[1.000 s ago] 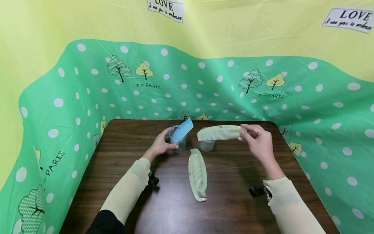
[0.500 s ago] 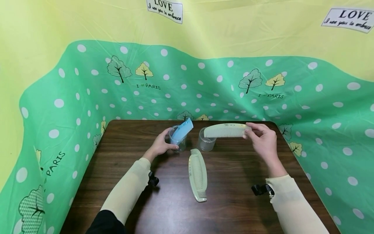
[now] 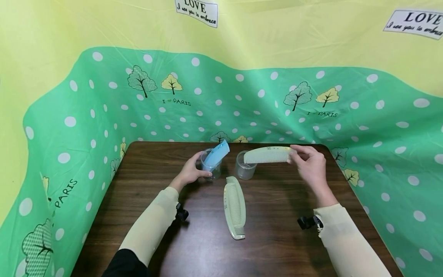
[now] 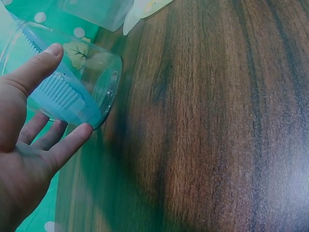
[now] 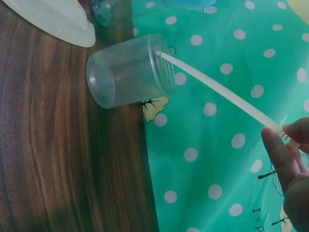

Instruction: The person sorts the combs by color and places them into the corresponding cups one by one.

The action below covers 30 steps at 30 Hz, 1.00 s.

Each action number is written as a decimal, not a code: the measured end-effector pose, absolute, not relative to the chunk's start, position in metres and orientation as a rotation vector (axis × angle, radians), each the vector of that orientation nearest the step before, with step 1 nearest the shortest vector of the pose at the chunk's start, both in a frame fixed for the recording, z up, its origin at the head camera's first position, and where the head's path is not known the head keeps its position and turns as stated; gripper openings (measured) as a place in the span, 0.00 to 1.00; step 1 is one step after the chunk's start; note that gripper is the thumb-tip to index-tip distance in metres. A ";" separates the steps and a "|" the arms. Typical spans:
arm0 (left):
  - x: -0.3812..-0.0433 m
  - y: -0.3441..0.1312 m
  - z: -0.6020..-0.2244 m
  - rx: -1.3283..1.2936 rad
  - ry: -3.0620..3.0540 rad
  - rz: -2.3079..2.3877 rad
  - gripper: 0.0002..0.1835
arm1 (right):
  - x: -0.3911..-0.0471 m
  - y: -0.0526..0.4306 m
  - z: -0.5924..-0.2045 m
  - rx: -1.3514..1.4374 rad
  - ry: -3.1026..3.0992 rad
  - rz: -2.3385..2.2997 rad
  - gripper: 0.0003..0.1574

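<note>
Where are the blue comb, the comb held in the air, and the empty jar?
Blue comb (image 3: 216, 154), head view, its upper body.
Held cream comb (image 3: 268, 154), head view, its teeth.
Empty clear jar (image 5: 128, 70), right wrist view, its side wall.

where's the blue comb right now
In the head view the blue comb stands tilted in a clear cup at the table's far left-centre, gripped by the left hand.

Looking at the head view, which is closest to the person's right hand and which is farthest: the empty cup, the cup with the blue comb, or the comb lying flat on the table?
From the right hand:
1. Empty cup, just left of it, under the held comb's far end.
2. Flat comb, left and nearer the person.
3. Cup with blue comb, farthest left, in the left hand.
</note>
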State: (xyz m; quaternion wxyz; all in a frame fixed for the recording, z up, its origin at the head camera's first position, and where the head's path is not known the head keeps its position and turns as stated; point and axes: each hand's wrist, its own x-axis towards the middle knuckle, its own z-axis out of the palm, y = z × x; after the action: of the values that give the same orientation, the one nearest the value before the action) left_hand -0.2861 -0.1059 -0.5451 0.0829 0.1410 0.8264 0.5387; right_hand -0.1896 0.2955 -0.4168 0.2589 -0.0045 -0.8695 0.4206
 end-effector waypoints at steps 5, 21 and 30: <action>-0.286 -0.106 -0.545 0.418 2.466 1.611 0.54 | -0.197 0.292 -0.416 -0.015 -2.391 1.085 0.14; -0.286 -0.105 -0.543 0.426 2.465 1.596 0.53 | -0.214 0.284 -0.416 0.028 -2.518 1.074 0.17; -0.287 -0.106 -0.544 0.425 2.462 1.599 0.53 | -0.227 0.277 -0.418 0.087 -2.532 0.983 0.17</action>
State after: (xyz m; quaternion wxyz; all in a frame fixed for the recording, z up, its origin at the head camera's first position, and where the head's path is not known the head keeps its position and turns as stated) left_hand -0.2874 -0.1059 -0.5443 0.0875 0.1426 0.8267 0.5371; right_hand -0.2266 0.2774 -0.4179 0.2105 0.0315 -0.9108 0.3537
